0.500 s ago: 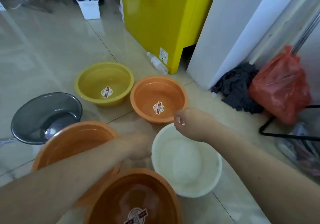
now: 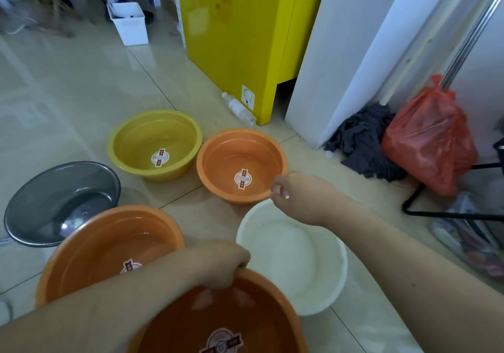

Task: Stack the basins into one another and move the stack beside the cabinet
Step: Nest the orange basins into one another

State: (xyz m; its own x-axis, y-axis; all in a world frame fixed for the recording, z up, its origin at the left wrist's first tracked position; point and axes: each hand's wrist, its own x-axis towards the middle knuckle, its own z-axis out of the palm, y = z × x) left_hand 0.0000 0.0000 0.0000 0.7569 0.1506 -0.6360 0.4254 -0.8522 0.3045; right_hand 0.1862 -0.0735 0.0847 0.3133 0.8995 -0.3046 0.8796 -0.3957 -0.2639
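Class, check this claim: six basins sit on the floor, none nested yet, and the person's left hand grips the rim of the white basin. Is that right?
One detail is wrong. The head view shows the left hand gripping the rim of the dark orange basin, not the white basin. The rest holds: six basins, none nested.

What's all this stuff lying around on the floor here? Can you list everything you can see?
yellow basin: 1, yellow, far left of the group
small orange basin: 1, orange, beside the yellow one
grey basin: 1, dark grey, left edge
large orange basin: 1, orange, near left
dark orange basin: 1, nearest, bottom edge
white basin: 1, white, near right
yellow cabinet: 1, behind
clear bottle: 1, lying at the cabinet's foot
white bin: 1, far back
grey cloth: 1 heap, by the white wall
red bag: 1, right
left hand: gripping the dark orange basin's rim
right hand: closed at the small orange basin's rim
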